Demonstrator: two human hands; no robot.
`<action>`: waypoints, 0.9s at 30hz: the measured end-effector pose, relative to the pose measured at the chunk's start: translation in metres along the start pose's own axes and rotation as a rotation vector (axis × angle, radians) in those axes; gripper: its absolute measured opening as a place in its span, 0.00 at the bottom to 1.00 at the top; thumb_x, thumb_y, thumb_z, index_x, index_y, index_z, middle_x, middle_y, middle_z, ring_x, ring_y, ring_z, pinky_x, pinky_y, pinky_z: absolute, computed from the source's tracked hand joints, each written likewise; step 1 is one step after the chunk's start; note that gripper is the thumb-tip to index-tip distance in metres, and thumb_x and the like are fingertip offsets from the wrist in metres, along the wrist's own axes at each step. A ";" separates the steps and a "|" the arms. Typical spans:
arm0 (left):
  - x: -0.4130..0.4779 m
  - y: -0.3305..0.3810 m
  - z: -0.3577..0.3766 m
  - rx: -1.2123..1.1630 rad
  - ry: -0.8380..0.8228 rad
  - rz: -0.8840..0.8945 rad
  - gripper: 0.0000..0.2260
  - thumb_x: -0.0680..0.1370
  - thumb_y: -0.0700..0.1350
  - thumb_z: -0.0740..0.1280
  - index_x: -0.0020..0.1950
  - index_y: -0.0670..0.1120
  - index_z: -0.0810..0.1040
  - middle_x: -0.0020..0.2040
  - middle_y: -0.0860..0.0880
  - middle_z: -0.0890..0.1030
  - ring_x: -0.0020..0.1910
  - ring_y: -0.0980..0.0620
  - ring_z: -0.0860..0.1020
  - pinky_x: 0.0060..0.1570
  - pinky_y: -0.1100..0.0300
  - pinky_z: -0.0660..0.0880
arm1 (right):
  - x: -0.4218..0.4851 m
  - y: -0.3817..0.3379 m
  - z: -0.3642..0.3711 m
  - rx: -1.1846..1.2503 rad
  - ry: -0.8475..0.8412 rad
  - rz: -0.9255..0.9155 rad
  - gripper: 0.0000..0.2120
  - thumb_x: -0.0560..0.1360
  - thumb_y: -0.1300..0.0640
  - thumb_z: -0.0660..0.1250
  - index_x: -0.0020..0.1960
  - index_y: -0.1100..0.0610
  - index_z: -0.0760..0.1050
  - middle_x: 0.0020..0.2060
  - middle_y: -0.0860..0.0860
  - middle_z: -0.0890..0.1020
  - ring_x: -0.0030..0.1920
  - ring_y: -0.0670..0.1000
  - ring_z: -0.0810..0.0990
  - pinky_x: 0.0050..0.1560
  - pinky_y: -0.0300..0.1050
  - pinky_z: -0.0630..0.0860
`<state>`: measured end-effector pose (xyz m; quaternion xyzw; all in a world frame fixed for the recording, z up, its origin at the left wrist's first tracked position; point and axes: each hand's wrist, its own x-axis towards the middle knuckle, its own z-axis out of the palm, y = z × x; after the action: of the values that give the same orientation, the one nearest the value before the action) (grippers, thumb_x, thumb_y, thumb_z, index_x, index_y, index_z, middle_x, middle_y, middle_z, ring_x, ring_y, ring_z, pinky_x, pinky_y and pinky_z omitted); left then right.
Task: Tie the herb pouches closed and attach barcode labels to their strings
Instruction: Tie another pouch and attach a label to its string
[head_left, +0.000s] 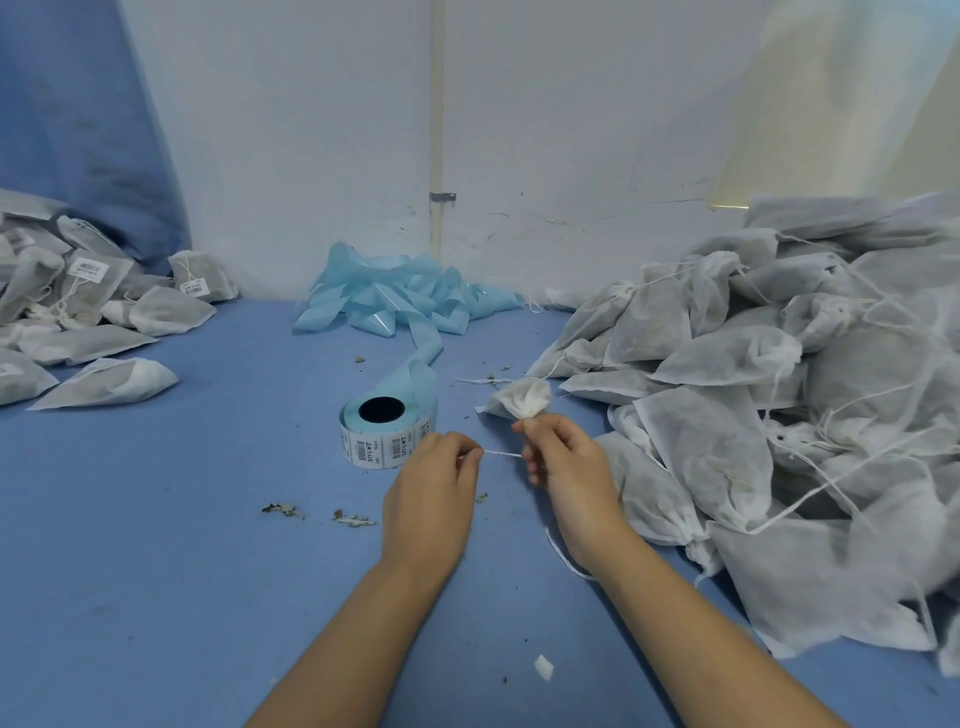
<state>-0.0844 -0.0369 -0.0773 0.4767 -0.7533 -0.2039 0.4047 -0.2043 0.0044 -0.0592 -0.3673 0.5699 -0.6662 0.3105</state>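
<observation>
blue surface (156, 519) | label roll (387, 434) centre | pouch piles left (78, 322), right (779, 389) | backing strip (410, 301) | herb crumbs (283, 510)

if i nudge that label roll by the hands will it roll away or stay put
Probably stays put: the white barcode label roll lies flat on its side, dark core hole facing up, on the blue table. It looks light, so it may slide. Its pale blue backing tail would likely drag floppily behind.
</observation>
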 end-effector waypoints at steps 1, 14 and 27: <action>0.000 0.000 0.000 0.019 0.001 0.010 0.07 0.81 0.48 0.61 0.49 0.48 0.77 0.46 0.56 0.74 0.41 0.59 0.70 0.39 0.62 0.64 | -0.001 0.001 -0.001 -0.147 0.010 -0.086 0.07 0.78 0.60 0.63 0.43 0.60 0.77 0.25 0.42 0.71 0.29 0.43 0.66 0.31 0.33 0.65; -0.005 0.010 -0.005 -0.174 -0.042 0.323 0.06 0.80 0.41 0.63 0.44 0.50 0.75 0.64 0.79 0.61 0.51 0.74 0.71 0.41 0.68 0.70 | -0.017 -0.004 0.005 -1.121 -0.018 -0.554 0.18 0.76 0.62 0.61 0.65 0.57 0.74 0.67 0.48 0.73 0.66 0.52 0.70 0.62 0.47 0.67; -0.003 0.006 -0.002 -0.195 -0.087 0.208 0.04 0.80 0.44 0.63 0.50 0.48 0.77 0.52 0.58 0.78 0.45 0.58 0.76 0.48 0.55 0.74 | -0.011 0.004 -0.001 -0.708 0.117 -0.555 0.10 0.77 0.61 0.65 0.56 0.55 0.80 0.53 0.47 0.82 0.56 0.50 0.75 0.59 0.43 0.69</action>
<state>-0.0857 -0.0307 -0.0732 0.3451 -0.7922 -0.2536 0.4348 -0.1991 0.0129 -0.0643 -0.5514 0.6595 -0.5078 -0.0574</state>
